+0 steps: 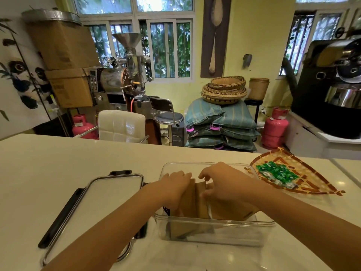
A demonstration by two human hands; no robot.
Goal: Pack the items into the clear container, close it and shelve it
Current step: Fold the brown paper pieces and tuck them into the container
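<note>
Both hands are working inside the clear container (213, 223), mid-counter. Left hand (175, 184) is lying flat w/ fingers together against the brown paper packets (195, 198), pressing them upright; right hand (224, 184) is curling, fingers pinching packet tops. Packing is prob. partway: green sachets (277, 173) are still sitting on the woven tray (312, 184) to the right. Lid (109, 198) is lying off, just left of the box. Closing & shelving are still left. Counter (58, 163) is offering plenty of room left; no shelf in view.
</note>
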